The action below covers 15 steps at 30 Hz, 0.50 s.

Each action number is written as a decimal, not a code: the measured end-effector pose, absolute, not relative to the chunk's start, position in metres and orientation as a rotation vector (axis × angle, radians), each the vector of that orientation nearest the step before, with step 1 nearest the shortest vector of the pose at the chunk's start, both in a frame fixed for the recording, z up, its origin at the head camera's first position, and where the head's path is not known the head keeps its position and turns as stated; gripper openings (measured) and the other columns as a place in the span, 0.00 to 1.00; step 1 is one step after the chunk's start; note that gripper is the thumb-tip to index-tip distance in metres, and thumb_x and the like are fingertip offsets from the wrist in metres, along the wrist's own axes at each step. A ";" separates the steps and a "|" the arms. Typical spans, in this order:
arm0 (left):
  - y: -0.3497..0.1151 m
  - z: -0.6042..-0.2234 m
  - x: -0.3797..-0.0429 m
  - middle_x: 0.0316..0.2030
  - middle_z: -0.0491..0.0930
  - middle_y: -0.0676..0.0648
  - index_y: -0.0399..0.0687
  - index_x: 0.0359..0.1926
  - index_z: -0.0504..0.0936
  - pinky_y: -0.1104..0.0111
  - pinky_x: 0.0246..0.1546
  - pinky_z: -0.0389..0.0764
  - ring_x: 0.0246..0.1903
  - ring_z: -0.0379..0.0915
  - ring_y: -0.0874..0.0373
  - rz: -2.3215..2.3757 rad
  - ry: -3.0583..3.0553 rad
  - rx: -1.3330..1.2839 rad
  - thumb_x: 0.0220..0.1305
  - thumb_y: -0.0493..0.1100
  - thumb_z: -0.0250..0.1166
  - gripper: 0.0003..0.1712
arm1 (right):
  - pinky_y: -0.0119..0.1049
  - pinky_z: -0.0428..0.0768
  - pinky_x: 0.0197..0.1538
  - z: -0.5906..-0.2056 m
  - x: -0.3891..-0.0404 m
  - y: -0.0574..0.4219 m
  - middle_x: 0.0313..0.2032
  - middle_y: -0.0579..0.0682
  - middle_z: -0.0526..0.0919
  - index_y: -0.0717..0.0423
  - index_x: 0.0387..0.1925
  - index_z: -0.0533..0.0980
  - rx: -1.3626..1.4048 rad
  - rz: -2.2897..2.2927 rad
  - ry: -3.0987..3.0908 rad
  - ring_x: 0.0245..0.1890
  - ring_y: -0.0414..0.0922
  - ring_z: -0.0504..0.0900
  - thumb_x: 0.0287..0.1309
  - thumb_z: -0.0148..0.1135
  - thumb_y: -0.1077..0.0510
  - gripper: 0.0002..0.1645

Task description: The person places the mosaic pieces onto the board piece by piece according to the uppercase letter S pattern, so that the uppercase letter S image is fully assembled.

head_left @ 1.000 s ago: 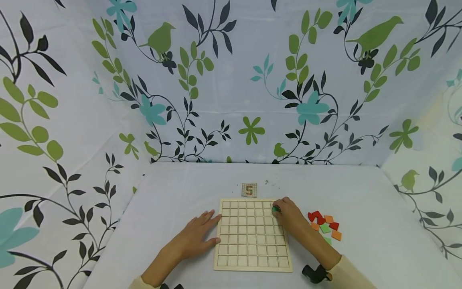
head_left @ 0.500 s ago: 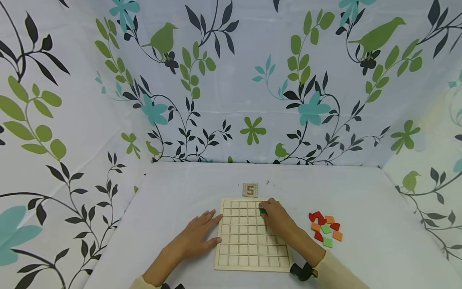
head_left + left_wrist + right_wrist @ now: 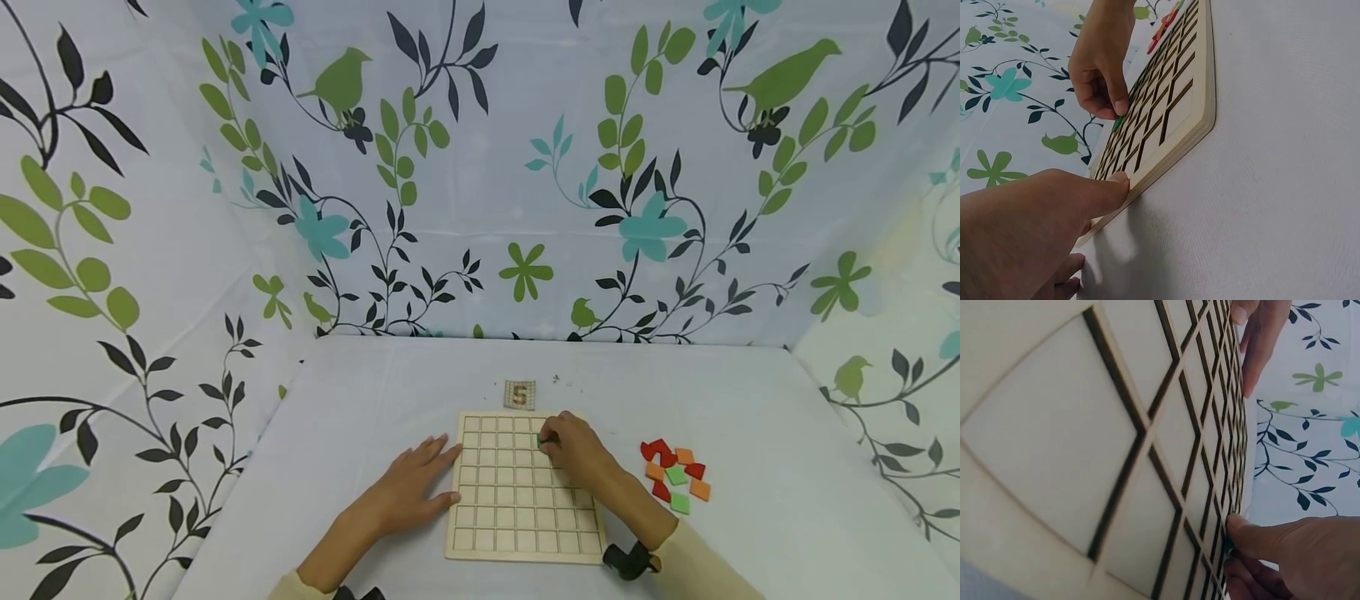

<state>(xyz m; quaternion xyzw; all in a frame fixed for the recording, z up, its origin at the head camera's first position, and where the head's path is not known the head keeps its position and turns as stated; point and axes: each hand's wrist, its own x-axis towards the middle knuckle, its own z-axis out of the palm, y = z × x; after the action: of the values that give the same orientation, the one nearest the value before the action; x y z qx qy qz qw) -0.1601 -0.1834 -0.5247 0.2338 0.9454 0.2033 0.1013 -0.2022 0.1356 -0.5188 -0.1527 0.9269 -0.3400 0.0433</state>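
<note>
A pale wooden board [image 3: 515,518] with a grid of square recesses lies flat on the white table. My left hand [image 3: 408,487] rests at its left edge with the fingers spread; in the left wrist view the thumb [image 3: 1119,182] lies on the rim. Over the board's upper right part, my right hand [image 3: 577,450] pinches a small green tile [image 3: 1118,123] between thumb and fingers, right at the grid. Most of the tile is hidden by the fingers; a sliver of it shows in the right wrist view.
Several loose red [image 3: 661,490], orange [image 3: 700,489] and light green pieces [image 3: 679,502] lie right of the board. A small patterned card [image 3: 520,394] sits just beyond its far edge. Printed cloth [image 3: 480,167] hangs behind the table, and a black wrist camera [image 3: 628,561] sits beside the right sleeve.
My right hand has moved left along the board's far rows with the green tile, from the far right corner. Over the last half second it has barely shifted. The left hand stays put.
</note>
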 end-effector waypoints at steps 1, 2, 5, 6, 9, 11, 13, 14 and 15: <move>-0.183 -0.525 -0.160 0.82 0.55 0.40 0.55 0.82 0.62 0.36 0.77 0.55 0.81 0.50 0.37 0.602 2.793 0.690 0.75 0.67 0.60 0.44 | 0.37 0.81 0.42 -0.519 -0.203 0.136 0.37 0.45 0.77 0.55 0.38 0.81 -0.476 -1.051 2.824 0.37 0.40 0.76 0.67 0.70 0.66 0.05; -0.183 -0.525 -0.160 0.82 0.55 0.40 0.55 0.82 0.62 0.36 0.78 0.55 0.81 0.50 0.38 0.598 2.794 0.690 0.75 0.67 0.60 0.44 | 0.36 0.80 0.41 -0.521 -0.204 0.136 0.37 0.45 0.77 0.54 0.38 0.81 -0.489 -1.057 2.816 0.36 0.39 0.75 0.67 0.70 0.65 0.05; -0.183 -0.525 -0.159 0.82 0.55 0.41 0.55 0.82 0.62 0.37 0.78 0.54 0.82 0.49 0.38 0.590 2.796 0.686 0.75 0.67 0.60 0.44 | 0.35 0.80 0.40 -0.523 -0.206 0.137 0.36 0.44 0.76 0.53 0.36 0.81 -0.532 -1.061 2.812 0.35 0.39 0.75 0.66 0.70 0.65 0.06; -0.183 -0.525 -0.159 0.82 0.55 0.41 0.55 0.82 0.62 0.37 0.78 0.54 0.82 0.49 0.38 0.587 2.796 0.685 0.75 0.67 0.60 0.44 | 0.35 0.80 0.40 -0.523 -0.206 0.137 0.36 0.44 0.77 0.53 0.36 0.81 -0.541 -1.056 2.812 0.35 0.38 0.75 0.67 0.70 0.65 0.06; -0.183 -0.524 -0.159 0.82 0.55 0.40 0.55 0.82 0.62 0.36 0.78 0.54 0.82 0.49 0.38 0.591 2.794 0.683 0.75 0.66 0.60 0.44 | 0.36 0.81 0.42 -0.524 -0.206 0.138 0.37 0.44 0.78 0.53 0.37 0.81 -0.550 -1.048 2.813 0.37 0.39 0.77 0.67 0.69 0.66 0.06; -0.183 -0.523 -0.159 0.82 0.55 0.40 0.54 0.82 0.62 0.36 0.78 0.55 0.81 0.50 0.37 0.592 2.791 0.680 0.75 0.66 0.61 0.44 | 0.38 0.83 0.44 -0.524 -0.206 0.138 0.38 0.44 0.78 0.54 0.38 0.82 -0.550 -1.049 2.808 0.39 0.39 0.78 0.68 0.68 0.67 0.06; -0.183 -0.523 -0.159 0.82 0.55 0.40 0.55 0.82 0.62 0.36 0.78 0.54 0.82 0.49 0.38 0.588 2.787 0.678 0.75 0.66 0.61 0.44 | 0.39 0.84 0.46 -0.525 -0.205 0.139 0.40 0.45 0.79 0.55 0.39 0.82 -0.554 -1.053 2.805 0.41 0.40 0.79 0.68 0.67 0.68 0.06; -0.182 -0.523 -0.159 0.82 0.55 0.40 0.55 0.82 0.62 0.36 0.78 0.54 0.82 0.49 0.38 0.584 2.787 0.678 0.75 0.66 0.61 0.44 | 0.39 0.84 0.47 -0.525 -0.205 0.139 0.40 0.45 0.79 0.55 0.39 0.82 -0.555 -1.056 2.810 0.42 0.41 0.80 0.68 0.67 0.68 0.06; -0.182 -0.523 -0.159 0.82 0.55 0.40 0.55 0.82 0.61 0.36 0.78 0.54 0.82 0.49 0.38 0.583 2.788 0.680 0.75 0.66 0.60 0.44 | 0.40 0.85 0.48 -0.526 -0.204 0.139 0.41 0.46 0.79 0.55 0.39 0.83 -0.553 -1.060 2.816 0.43 0.42 0.81 0.68 0.67 0.69 0.06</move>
<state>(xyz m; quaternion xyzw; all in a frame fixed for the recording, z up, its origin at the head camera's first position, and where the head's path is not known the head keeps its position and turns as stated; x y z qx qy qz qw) -0.1595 -0.1822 -0.5226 0.2309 0.9467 0.1978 0.1063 -0.2045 0.1391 -0.5258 -0.1805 0.9197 -0.3462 0.0411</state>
